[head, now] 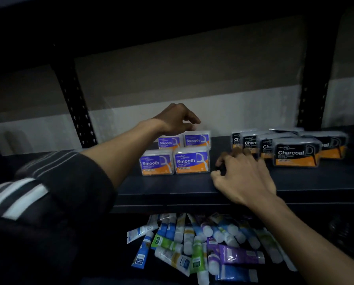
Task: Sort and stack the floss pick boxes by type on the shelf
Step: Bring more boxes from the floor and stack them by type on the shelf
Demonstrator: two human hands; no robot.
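Several purple-and-orange "Smooth" floss pick boxes stand on the dark shelf (172, 184), two in front (191, 160) and two behind (197, 138). To the right stands a row of black-and-orange "Charcoal" boxes (295, 152), some overlapping. My left hand (176, 120) hovers over the back Smooth boxes, fingers loosely bent, holding nothing. My right hand (244, 175) rests on the shelf between the two groups, fingers spread toward the leftmost Charcoal boxes, gripping nothing.
On the lower shelf lies a loose heap of several toothpaste tubes (202, 243). Black perforated shelf uprights (75, 103) (316, 83) stand at the back left and back right. An upper shelf overhangs the top of the view. The scene is dim.
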